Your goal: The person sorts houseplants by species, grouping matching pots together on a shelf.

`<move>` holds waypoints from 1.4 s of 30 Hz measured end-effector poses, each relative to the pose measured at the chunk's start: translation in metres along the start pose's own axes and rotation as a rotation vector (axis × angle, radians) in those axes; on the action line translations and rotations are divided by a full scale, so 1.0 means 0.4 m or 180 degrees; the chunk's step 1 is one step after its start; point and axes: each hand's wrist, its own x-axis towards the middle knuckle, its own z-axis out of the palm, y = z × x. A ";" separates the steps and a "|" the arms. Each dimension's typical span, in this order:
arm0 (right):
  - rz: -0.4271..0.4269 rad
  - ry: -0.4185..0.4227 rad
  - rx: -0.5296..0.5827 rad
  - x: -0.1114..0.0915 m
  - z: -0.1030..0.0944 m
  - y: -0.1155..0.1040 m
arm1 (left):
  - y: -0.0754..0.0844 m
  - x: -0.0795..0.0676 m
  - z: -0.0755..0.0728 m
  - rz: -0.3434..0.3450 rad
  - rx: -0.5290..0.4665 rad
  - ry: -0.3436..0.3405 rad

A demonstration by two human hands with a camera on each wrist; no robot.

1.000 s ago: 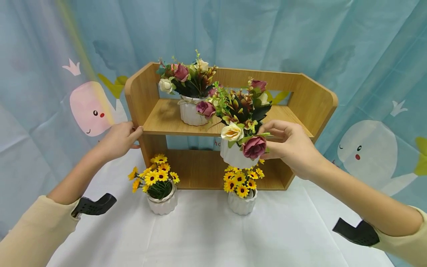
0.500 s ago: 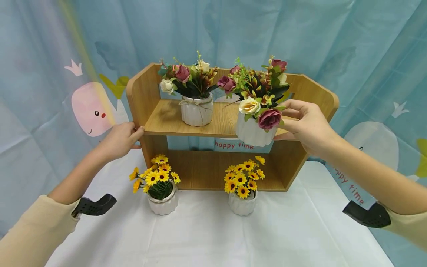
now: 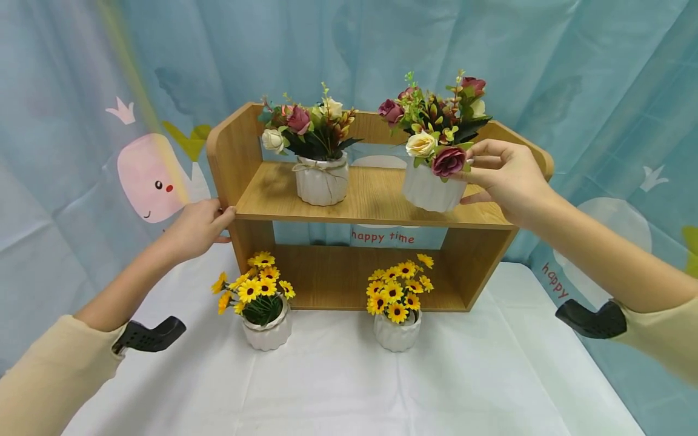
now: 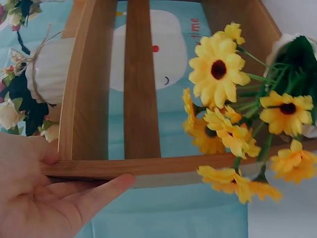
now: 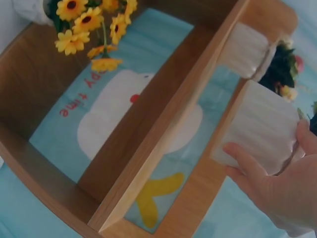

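Note:
My right hand [image 3: 504, 178] grips a white flowerpot [image 3: 433, 186] of mauve and cream roses from its right side. In the head view it is over the right half of the wooden shelf's [image 3: 376, 206] upper board; whether its base touches I cannot tell. Another rose pot [image 3: 322, 180], tied with twine, stands on that board to the left. My left hand [image 3: 199, 229] holds the shelf's left side panel at its front edge. The left wrist view shows that hand's [image 4: 49, 198] fingers and thumb on either side of the panel [image 4: 148, 167].
Two white pots of yellow sunflowers stand on the white-covered table [image 3: 327, 387], before the lower compartment: a left pot [image 3: 267, 333] and a right pot [image 3: 397, 333]. Behind the shelf hangs a blue curtain [image 3: 403, 42] with cartoon prints.
My right hand has carried its rose pot up, rightward and back, from in front of the shelf to over the upper board. My left hand has stayed on the side panel.

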 end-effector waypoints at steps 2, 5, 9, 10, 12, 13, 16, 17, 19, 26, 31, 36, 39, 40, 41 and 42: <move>-0.0010 0.0007 0.0008 0.008 -0.002 0.000 | 0.000 0.000 -0.001 0.0010 0.0002 -0.0004; -0.0034 0.0011 0.0026 0.018 -0.005 -0.002 | 0.000 0.000 -0.003 0.0026 0.0015 -0.0017; -0.0034 0.0016 0.0087 0.031 -0.005 -0.004 | 0.000 0.000 -0.006 0.0042 0.0012 -0.0031; -0.0029 0.0019 0.0106 0.034 -0.005 -0.005 | 0.000 0.000 -0.007 0.0045 0.0013 -0.0037; -0.0015 0.0025 0.0174 0.040 -0.005 -0.006 | -0.001 0.000 -0.008 0.0051 0.0012 -0.0055; -0.0006 0.0030 0.0190 0.044 -0.004 -0.007 | -0.002 0.000 -0.009 0.0054 0.0006 -0.0065; 0.0014 0.0064 0.0227 0.056 -0.001 -0.010 | -0.004 -0.001 -0.009 0.0058 0.0000 -0.0084; 0.0018 0.0079 0.0230 0.061 0.000 -0.011 | -0.005 -0.002 -0.009 0.0059 -0.0005 -0.0087; 0.0046 0.0118 0.0256 0.070 0.003 -0.012 | -0.006 -0.003 -0.009 0.0066 -0.0004 -0.0077; 0.0098 0.0191 0.0170 0.099 0.009 -0.006 | -0.005 -0.003 -0.009 0.0083 0.0004 -0.0068; 0.0036 0.0183 -0.0044 0.119 0.008 0.013 | -0.005 -0.002 -0.003 0.0098 -0.0004 -0.0039; 0.0056 0.0168 -0.0194 0.131 0.005 0.036 | -0.006 -0.001 -0.002 0.0087 -0.0013 -0.0031; 0.0082 0.0144 -0.0224 0.133 0.009 0.056 | -0.007 -0.001 -0.001 0.0078 -0.0015 -0.0024; 0.0085 0.0127 -0.0224 0.131 0.011 0.064 | -0.007 0.000 -0.001 0.0075 -0.0005 -0.0023; 0.0087 0.0109 -0.0255 0.130 0.013 0.072 | -0.007 0.000 -0.001 0.0076 -0.0001 -0.0020; 0.0087 0.0083 -0.0290 0.128 0.015 0.081 | -0.007 0.000 0.000 0.0076 -0.0005 -0.0023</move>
